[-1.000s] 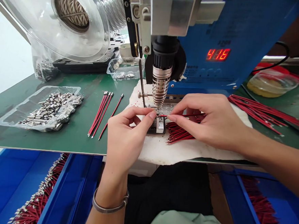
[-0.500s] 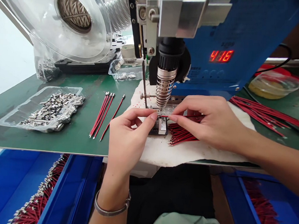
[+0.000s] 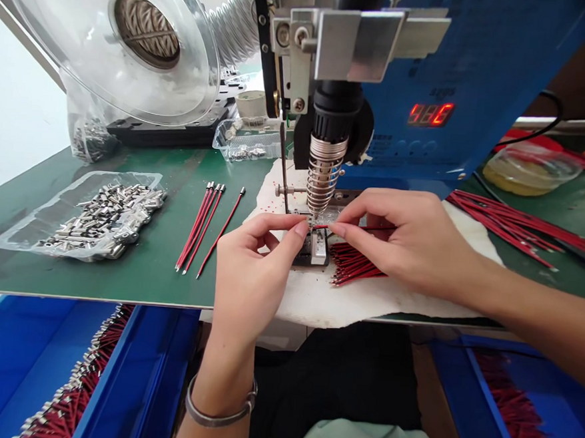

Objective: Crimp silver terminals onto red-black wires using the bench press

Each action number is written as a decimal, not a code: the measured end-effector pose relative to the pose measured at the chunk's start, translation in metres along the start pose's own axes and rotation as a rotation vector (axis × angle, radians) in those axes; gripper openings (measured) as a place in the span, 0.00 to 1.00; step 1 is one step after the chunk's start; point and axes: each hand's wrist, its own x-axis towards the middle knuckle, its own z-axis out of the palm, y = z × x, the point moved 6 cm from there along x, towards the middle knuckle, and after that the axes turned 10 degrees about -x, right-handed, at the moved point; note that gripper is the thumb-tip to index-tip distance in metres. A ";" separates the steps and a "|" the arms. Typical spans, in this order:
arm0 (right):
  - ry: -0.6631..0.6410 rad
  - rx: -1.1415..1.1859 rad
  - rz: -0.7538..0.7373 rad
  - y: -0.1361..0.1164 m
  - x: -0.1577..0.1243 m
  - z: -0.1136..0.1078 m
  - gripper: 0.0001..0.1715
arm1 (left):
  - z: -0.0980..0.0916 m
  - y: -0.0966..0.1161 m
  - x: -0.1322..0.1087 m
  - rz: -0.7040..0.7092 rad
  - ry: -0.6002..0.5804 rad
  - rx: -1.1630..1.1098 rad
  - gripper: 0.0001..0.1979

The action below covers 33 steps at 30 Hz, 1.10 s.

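Note:
My left hand [image 3: 253,270] pinches thumb and forefinger together at the small fixture [image 3: 315,247] under the coiled soldering tip [image 3: 324,178]; what sits in the pinch is too small to name. My right hand [image 3: 411,237] pinches a thin red wire [image 3: 362,228], its end pointing at the same fixture. Both fingertips nearly meet below the tip. A bunch of short red wires [image 3: 352,263] lies under my right palm on the white cloth [image 3: 317,294].
The blue machine [image 3: 463,71] with a red digit display stands behind. A bag of metal terminals [image 3: 97,215] and finished red wires [image 3: 207,223] lie left on the green mat. Long red wires [image 3: 517,225] lie right. Blue bins [image 3: 125,381] of wires sit below the table edge.
Both hands stay at the fixture; the view has shifted slightly. The display's digits have changed.

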 end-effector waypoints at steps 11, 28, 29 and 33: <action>-0.009 0.067 0.080 0.004 0.000 0.003 0.09 | 0.000 0.000 0.000 -0.002 0.001 -0.003 0.07; 0.003 0.071 0.080 0.003 0.000 0.003 0.08 | -0.001 0.000 -0.001 0.006 0.008 0.015 0.04; 0.003 0.069 0.081 0.003 0.000 0.003 0.08 | -0.001 0.001 -0.001 0.007 0.009 0.013 0.04; 0.000 0.066 0.075 0.003 -0.001 0.002 0.08 | -0.001 0.000 0.000 0.006 0.012 0.020 0.05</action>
